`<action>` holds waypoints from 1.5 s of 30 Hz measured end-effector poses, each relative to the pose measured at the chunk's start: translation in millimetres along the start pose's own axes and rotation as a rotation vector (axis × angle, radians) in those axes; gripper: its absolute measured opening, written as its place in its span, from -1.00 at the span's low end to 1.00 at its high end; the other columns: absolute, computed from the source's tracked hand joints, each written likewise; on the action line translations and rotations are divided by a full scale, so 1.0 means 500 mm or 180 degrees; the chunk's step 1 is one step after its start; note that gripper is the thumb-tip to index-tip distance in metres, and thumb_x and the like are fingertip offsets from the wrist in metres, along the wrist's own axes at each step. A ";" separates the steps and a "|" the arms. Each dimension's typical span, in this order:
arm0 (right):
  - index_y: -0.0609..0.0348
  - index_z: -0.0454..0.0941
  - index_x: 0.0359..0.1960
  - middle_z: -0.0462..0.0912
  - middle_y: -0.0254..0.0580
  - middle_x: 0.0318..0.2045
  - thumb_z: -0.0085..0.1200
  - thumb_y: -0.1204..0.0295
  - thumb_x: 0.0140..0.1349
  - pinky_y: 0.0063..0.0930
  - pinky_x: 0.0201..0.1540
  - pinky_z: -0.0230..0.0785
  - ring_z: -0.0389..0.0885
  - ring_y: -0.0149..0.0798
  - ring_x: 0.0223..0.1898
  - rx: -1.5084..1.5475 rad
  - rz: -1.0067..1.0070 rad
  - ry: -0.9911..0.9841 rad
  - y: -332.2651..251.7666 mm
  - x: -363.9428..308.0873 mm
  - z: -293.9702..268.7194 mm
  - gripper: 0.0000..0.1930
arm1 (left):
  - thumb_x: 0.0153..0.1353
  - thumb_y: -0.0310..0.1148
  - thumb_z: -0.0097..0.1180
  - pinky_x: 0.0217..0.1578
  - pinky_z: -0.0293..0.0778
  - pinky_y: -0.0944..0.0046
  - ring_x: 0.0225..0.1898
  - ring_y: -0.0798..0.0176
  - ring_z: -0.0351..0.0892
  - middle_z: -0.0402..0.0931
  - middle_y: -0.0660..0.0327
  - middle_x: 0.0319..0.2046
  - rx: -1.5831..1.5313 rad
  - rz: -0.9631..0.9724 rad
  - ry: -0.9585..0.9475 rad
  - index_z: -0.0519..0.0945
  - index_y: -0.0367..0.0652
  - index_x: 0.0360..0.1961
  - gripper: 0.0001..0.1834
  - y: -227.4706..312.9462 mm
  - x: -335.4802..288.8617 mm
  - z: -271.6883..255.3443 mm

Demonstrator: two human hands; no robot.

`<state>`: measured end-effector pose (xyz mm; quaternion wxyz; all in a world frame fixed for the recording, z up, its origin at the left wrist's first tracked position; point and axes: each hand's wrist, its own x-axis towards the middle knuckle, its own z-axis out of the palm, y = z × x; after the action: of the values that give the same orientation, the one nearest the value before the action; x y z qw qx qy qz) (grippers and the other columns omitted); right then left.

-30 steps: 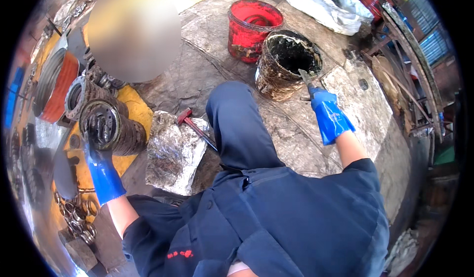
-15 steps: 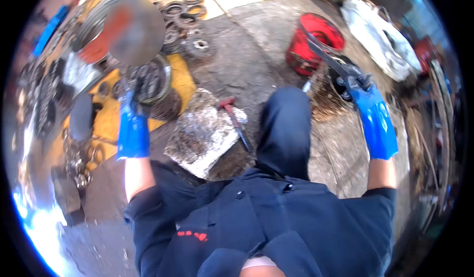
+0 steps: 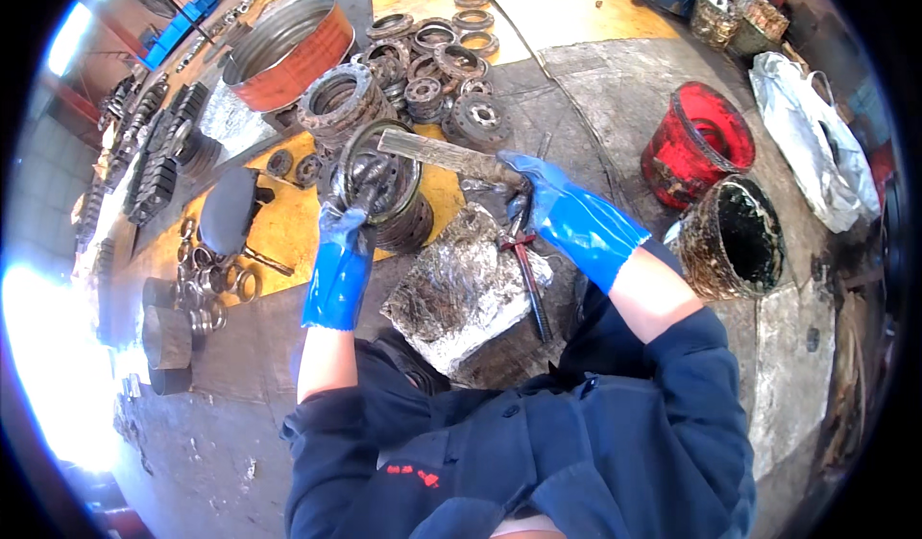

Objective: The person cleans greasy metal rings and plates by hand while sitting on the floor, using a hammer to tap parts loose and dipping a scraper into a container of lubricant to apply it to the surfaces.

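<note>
My left hand (image 3: 343, 241), in a blue rubber glove, has its fingers closed on the near edge of a greasy metal ring (image 3: 419, 186). The ring sits tilted at the top of a stack of round metal parts (image 3: 411, 229). In my right hand (image 3: 552, 193), gloved alike, is a flat, stained stick (image 3: 442, 154) that looks wooden. Its pale far end reaches over the ring; I cannot tell if they touch. Below my right hand a hammer (image 3: 528, 270) with a reddish head lies against a whitish, dirt-smeared block (image 3: 451, 285).
Piled metal rings (image 3: 451, 59) lie beyond my hands, beside an orange-sided round tub (image 3: 298, 64). To the right stand a red bucket (image 3: 687, 145) and a grimy bucket (image 3: 720, 237), near a white sack (image 3: 812, 141). A grey stool-like pad (image 3: 229, 211) is at left.
My right hand has swung left from the grimy bucket, bringing the stick over the ring. My left hand stays at the stack. The whole view has shifted.
</note>
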<state>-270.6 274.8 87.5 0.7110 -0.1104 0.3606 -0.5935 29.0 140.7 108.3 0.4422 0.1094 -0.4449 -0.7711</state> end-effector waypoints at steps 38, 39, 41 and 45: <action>-0.01 0.65 0.09 0.72 -0.08 -0.08 0.20 0.29 0.31 -0.31 0.00 0.57 0.72 -0.13 -0.07 -0.5096 -0.2654 0.0261 0.042 -0.135 0.145 -0.67 | 0.37 -0.23 0.18 -0.53 0.23 0.52 -0.52 0.56 0.35 0.62 0.40 -0.37 0.2207 -0.0889 0.1356 0.68 -0.10 -0.07 -0.77 0.048 -0.057 0.003; -0.04 0.66 0.06 0.72 -0.12 -0.08 0.20 0.25 0.29 -0.29 -0.01 0.58 0.72 -0.10 -0.08 -0.4994 -0.2642 0.0275 0.042 -0.133 0.146 -0.68 | 0.37 -0.24 0.18 -0.53 0.22 0.51 -0.52 0.56 0.35 0.62 0.40 -0.37 0.2143 -0.0872 0.1346 0.68 -0.11 -0.06 -0.77 0.049 -0.058 -0.001; -0.10 0.68 0.00 0.73 -0.19 -0.08 0.19 0.18 0.26 -0.25 -0.03 0.59 0.70 -0.05 -0.08 -0.4796 -0.2591 0.0312 0.044 -0.125 0.140 -0.70 | 0.37 -0.26 0.17 -0.54 0.20 0.51 -0.54 0.56 0.33 0.60 0.40 -0.39 0.1981 -0.0863 0.1351 0.67 -0.12 -0.05 -0.76 0.049 -0.060 0.007; -0.03 0.69 -0.06 0.75 -0.15 -0.20 0.12 0.13 0.34 -0.35 -0.09 0.56 0.74 -0.21 -0.19 -0.4050 -0.2132 0.0305 0.049 -0.106 0.111 -0.71 | 0.38 -0.30 0.15 -0.56 0.18 0.51 -0.56 0.55 0.31 0.60 0.39 -0.40 0.1695 -0.0765 0.1414 0.66 -0.15 -0.02 -0.76 0.057 -0.058 0.010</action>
<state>-217.9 315.4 133.2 0.2721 -0.5817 0.6141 -0.4588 59.8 159.9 126.9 0.3904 0.4370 -0.5071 -0.6321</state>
